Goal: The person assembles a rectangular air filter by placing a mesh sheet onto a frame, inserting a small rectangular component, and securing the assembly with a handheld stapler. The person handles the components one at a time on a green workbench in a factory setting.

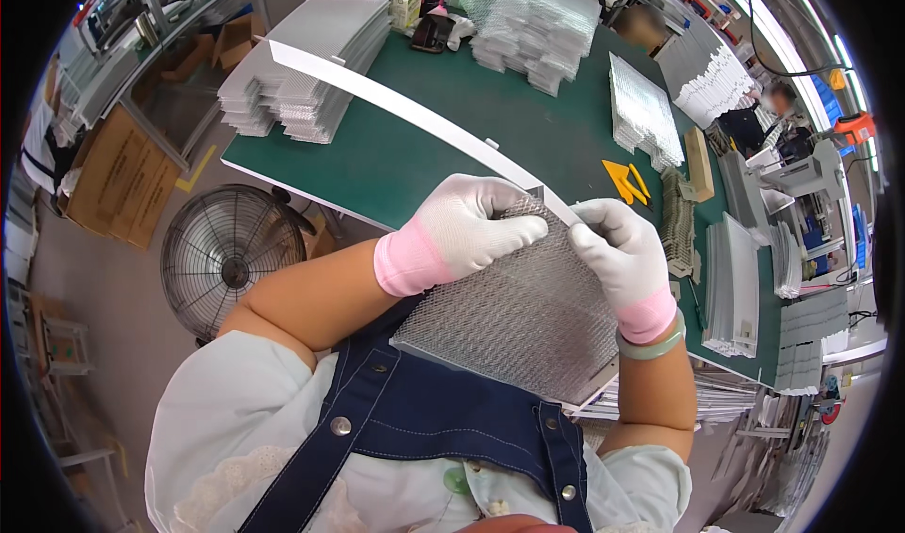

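Observation:
Both my hands wear white gloves with pink cuffs. A grey metal mesh panel point(514, 311) leans against my apron, its upper corner raised between my hands. My left hand point(471, 227) is closed on that corner, thumb on the near face. My right hand point(622, 255) pinches a long white strip point(405, 114) near its near end, beside the panel's edge. From there the strip runs up and leftward over the green table point(424, 118). Whether the strip is seated on the mesh edge I cannot tell, because my fingers partly cover it.
Mesh panels are piled at the table's far left point(320, 71) and far middle point(537, 24). Yellow-handled pliers point(638, 184) lie beside an orange-yellow tool point(617, 177). A wooden block point(698, 164) stands at right. A black fan point(234, 271) is left of the table. Other people work beyond.

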`<action>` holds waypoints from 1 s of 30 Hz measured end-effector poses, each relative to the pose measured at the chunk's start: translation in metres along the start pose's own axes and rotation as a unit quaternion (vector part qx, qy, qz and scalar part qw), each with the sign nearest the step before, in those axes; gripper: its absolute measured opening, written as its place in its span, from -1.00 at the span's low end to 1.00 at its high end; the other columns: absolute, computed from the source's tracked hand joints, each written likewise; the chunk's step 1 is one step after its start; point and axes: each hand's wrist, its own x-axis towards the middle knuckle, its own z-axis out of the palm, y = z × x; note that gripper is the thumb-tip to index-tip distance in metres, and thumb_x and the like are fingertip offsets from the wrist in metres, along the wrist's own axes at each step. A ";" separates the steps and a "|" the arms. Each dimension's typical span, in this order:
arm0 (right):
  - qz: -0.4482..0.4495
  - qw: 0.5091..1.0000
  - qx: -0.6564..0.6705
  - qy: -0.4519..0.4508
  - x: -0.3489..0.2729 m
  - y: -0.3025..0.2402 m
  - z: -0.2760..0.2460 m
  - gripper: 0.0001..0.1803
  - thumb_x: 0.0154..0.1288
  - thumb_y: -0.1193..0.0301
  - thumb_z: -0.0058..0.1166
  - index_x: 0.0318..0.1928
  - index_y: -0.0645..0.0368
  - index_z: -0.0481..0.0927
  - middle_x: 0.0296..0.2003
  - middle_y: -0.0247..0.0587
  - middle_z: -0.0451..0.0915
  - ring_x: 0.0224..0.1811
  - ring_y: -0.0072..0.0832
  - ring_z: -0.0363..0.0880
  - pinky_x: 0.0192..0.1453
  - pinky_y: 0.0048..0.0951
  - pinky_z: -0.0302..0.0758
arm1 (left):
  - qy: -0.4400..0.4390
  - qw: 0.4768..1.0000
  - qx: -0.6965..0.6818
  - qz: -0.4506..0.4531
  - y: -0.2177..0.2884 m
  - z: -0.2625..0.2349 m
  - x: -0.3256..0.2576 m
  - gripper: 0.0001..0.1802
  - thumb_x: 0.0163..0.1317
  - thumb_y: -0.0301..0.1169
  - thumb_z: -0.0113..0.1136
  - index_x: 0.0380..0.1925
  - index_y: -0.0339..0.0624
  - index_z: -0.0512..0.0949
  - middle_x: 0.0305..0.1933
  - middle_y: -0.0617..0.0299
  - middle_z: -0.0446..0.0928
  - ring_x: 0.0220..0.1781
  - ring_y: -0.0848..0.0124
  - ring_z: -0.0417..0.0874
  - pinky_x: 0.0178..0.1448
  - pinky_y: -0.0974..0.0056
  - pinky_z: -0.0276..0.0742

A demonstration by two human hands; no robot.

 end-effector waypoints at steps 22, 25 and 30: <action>-0.228 0.914 -0.319 0.105 0.010 0.020 0.019 -0.77 0.37 0.24 0.15 -0.24 0.15 0.62 -0.50 -0.16 0.58 -0.43 -0.14 0.62 -0.33 -0.22 0.52 | 0.024 0.996 -0.028 -0.086 -0.002 0.001 0.005 -0.83 0.32 -0.43 0.29 -0.22 -0.33 0.70 -0.35 0.39 0.64 -0.35 0.68 0.52 -0.24 0.48 0.44; -0.209 0.927 -0.297 0.093 0.011 0.026 0.021 -0.77 0.38 0.24 0.13 -0.18 0.15 0.63 -0.49 -0.14 0.59 -0.42 -0.15 0.62 -0.32 -0.23 0.52 | 0.030 0.993 -0.085 -0.078 -0.002 0.000 0.005 -0.79 0.33 -0.43 0.27 -0.12 -0.34 0.66 -0.23 0.33 0.65 -0.24 0.65 0.55 -0.11 0.46 0.47; -0.273 0.910 -0.297 0.097 0.014 0.042 0.027 -0.69 0.40 0.27 0.10 0.00 0.21 0.64 -0.41 -0.06 0.62 -0.36 -0.13 0.64 -0.25 -0.26 0.54 | 0.031 0.998 -0.036 -0.028 -0.013 -0.004 0.007 -0.54 0.37 -0.39 0.23 0.19 -0.40 0.46 -0.05 0.23 0.61 -0.04 0.58 0.55 0.11 0.41 0.45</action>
